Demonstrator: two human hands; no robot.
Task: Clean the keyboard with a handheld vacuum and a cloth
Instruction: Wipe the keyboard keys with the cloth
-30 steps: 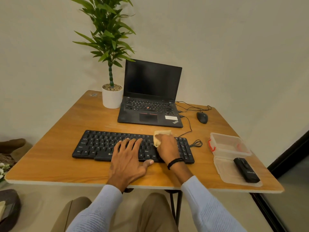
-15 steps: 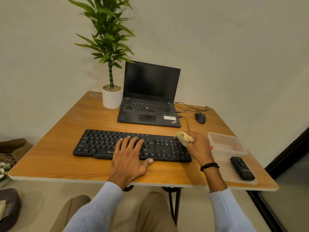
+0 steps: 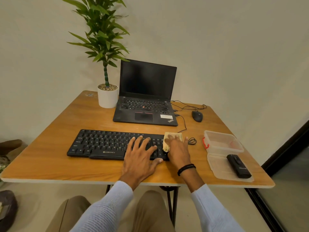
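A black keyboard (image 3: 107,144) lies across the middle of the wooden table (image 3: 50,158). My left hand (image 3: 140,156) rests flat on its right half with fingers spread. My right hand (image 3: 178,150) presses a beige cloth (image 3: 166,145) onto the keyboard's right end, fingers laid over it. The black handheld vacuum (image 3: 238,165) lies on a clear plastic lid at the table's front right, apart from both hands.
An open black laptop (image 3: 145,97) stands behind the keyboard, with a potted plant (image 3: 107,96) to its left and a wired mouse (image 3: 197,116) to its right. A clear plastic box (image 3: 222,141) sits right of the keyboard. A coiled cable (image 3: 192,141) lies between them.
My right hand, which had lifted the cloth off to the right of the keyboard, has come back down onto the keyboard's right end. The left hand stays put.
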